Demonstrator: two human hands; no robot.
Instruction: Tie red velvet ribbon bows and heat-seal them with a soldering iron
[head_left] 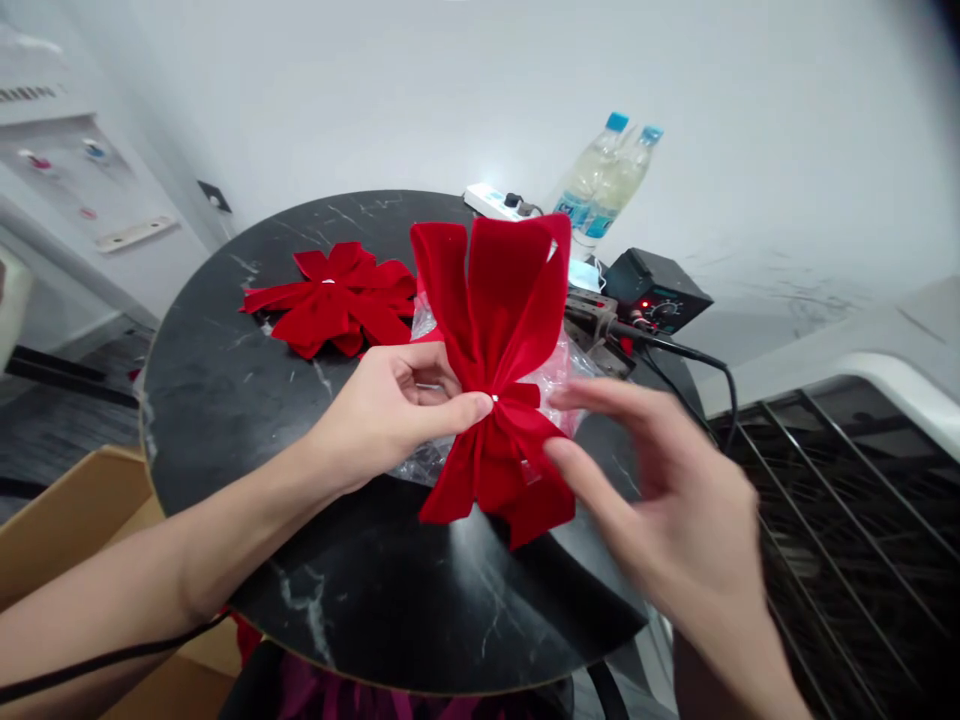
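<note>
A red velvet bow is held up over the round table, its broad loops pointing upward and its tails hanging down. My left hand is closed on its centre, the thumb pressed beside a small white spot at the knot. To the right, my right hand has thumb and fingers apart around the bow's right side. The thumb is close to a right-hand strip; whether it touches cannot be made out. Behind the held bow lies clear plastic wrapping, partly hidden. More red bows lie on the table at the left.
The black marbled table has a white power strip, two bottles and a black control box with a soldering iron stand at its back right. A cardboard box is at lower left, a black barred rack at right.
</note>
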